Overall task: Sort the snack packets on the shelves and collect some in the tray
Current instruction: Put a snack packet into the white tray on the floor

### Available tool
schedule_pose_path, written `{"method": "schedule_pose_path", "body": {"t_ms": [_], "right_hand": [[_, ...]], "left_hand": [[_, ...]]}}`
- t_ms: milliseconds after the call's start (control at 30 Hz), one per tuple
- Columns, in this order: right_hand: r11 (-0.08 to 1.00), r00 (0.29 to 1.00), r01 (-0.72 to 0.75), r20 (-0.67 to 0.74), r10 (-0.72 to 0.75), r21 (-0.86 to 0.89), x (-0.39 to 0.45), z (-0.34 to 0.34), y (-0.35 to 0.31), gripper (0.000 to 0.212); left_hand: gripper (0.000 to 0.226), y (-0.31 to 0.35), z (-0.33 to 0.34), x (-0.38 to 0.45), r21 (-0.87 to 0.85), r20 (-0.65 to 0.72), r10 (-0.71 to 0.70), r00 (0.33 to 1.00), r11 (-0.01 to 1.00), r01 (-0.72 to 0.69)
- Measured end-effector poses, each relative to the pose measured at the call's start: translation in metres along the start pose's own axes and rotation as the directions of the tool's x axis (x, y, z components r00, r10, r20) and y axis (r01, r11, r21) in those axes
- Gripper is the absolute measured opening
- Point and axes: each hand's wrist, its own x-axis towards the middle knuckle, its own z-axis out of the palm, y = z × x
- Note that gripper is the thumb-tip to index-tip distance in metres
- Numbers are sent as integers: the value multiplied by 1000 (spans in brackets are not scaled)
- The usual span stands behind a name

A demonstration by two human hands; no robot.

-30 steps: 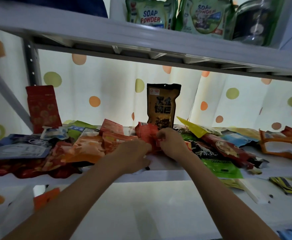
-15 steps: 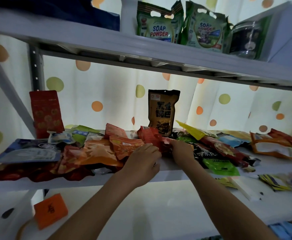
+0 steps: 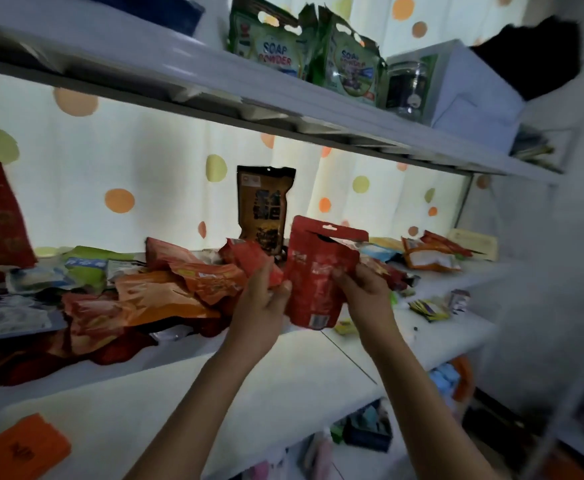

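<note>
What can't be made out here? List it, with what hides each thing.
- Tray: not in the head view at all.
- Red pouch print: motion blur makes it unreadable.
- Right hand fingers: behind the pouch.
- Left hand: its fingers hold a smaller red packet, partly covered.
- Jar contents: dark and blurred.
- Lower shelf items: cut off by the bottom edge.

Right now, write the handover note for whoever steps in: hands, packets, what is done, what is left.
Right hand: grips the red hang-hole packet by its right edge, held upright off the middle shelf.
Left hand: pinches a smaller red packet and touches the big one's left edge.
Still on the shelf: the orange and red pile at left, a brown pouch standing at the back, and mixed packets at right.
Done: two packets picked out.
Left: most sorting. No tray is in view, so nothing shows as collected.
</note>
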Motion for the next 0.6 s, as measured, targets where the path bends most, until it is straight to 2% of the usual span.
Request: {"method": "schedule_pose_path", "body": {"t_ms": [100, 200, 367, 500, 600], "right_hand": [[982, 992, -117, -34, 123, 146, -51, -10, 1, 19], [959, 969, -205, -97, 227, 196, -89, -17, 10, 24], [962, 942, -259, -198, 270, 83, -149, -33, 30, 35], [947, 920, -310, -221, 322, 90, -189, -56, 52, 38], [924, 893, -369, -237, 381, 97, -205, -83, 73, 45]], "left_hand": [[29, -1, 14, -28, -162, 57, -3, 998, 987, 12], [13, -12, 28, -60, -132, 70, -45, 997, 990, 54], [19, -28, 55, -117, -164, 126, -214, 969, 959, 233], [14, -29, 85, -161, -189, 128, -357, 925, 907, 376], [12, -23, 114, -184, -218, 201, -426, 882, 858, 465]]}}
